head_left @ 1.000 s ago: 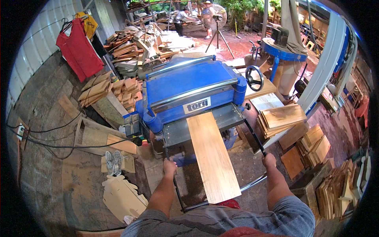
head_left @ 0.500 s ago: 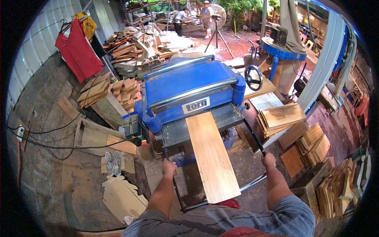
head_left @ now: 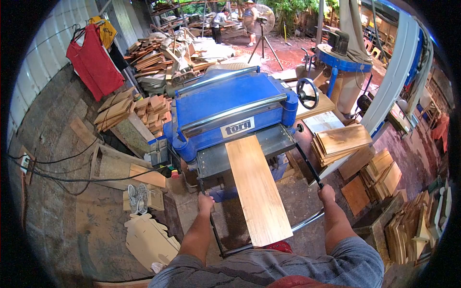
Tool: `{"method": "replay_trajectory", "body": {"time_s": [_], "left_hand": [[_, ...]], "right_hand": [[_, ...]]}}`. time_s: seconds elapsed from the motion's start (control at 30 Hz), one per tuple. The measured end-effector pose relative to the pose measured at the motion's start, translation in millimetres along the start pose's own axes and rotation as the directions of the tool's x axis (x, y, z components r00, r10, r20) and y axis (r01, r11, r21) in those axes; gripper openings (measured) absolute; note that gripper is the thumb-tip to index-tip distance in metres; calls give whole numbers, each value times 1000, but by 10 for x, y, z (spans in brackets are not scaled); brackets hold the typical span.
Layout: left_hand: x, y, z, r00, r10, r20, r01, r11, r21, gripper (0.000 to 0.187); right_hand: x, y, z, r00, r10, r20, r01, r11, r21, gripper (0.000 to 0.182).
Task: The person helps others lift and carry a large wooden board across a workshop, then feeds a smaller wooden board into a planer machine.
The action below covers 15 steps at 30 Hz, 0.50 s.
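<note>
In front of me stands a blue thickness planer [head_left: 230, 101], with a long pale wooden board [head_left: 259, 192] lying on its infeed table [head_left: 211, 164]. The board's far end reaches under the machine's front, and its near end comes close to my body. My left hand [head_left: 206, 202] is wrapped round the left black side bar of the planer's extension frame. On the other side my right hand [head_left: 327, 194] grips the right black side bar [head_left: 307, 165]. Neither hand touches the board. A chrome roller [head_left: 307, 222] crosses the frame's near end, partly hidden beneath the board.
Stacked boards [head_left: 343, 140] lie right of the planer, with more planks [head_left: 408, 230] nearer me. Black cables [head_left: 96, 178] run across on the left by a pair of shoes [head_left: 138, 198]. A large fan [head_left: 263, 21] and two people stand at the back.
</note>
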<state>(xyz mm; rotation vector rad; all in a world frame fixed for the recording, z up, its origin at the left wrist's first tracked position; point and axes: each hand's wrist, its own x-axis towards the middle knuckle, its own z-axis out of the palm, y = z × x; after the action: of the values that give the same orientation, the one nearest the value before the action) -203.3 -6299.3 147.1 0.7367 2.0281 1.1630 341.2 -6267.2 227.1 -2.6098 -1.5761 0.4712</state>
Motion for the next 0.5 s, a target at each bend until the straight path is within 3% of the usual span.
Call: {"method": "replay_trajectory", "body": {"time_s": [0.5], "left_hand": [[-10, 39, -18, 998, -50, 38, 48, 998, 49, 15]], "right_hand": [[37, 30, 26, 1000, -19, 24, 19, 1000, 9, 29]]}}
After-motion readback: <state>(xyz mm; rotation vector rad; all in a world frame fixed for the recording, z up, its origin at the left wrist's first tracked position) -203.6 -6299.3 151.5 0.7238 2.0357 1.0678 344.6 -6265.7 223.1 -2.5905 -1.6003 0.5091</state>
